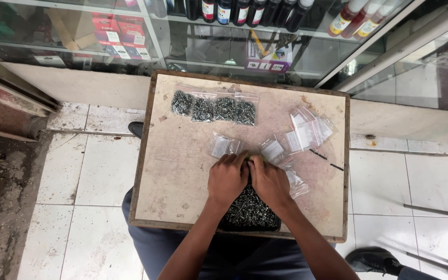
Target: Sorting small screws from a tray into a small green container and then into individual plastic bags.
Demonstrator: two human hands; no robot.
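Note:
My left hand [227, 177] and my right hand [269, 180] are pressed together, fingers curled, over the far end of a pile of small dark screws [249, 211] on a wooden board [177, 171]. Their fingertips meet around something small that I cannot make out. Just beyond the fingers lie empty small clear zip bags [225, 145]. More empty bags [307, 129] are scattered to the right. Several filled bags of screws [213, 109] lie in a row at the board's far side.
The board rests on my lap over a white tiled floor [99, 171]. A glass display cabinet [234, 36] with bottles and boxes stands ahead. Two loose dark screws [318, 154] lie at the right of the board. A black shoe [374, 259] shows at lower right.

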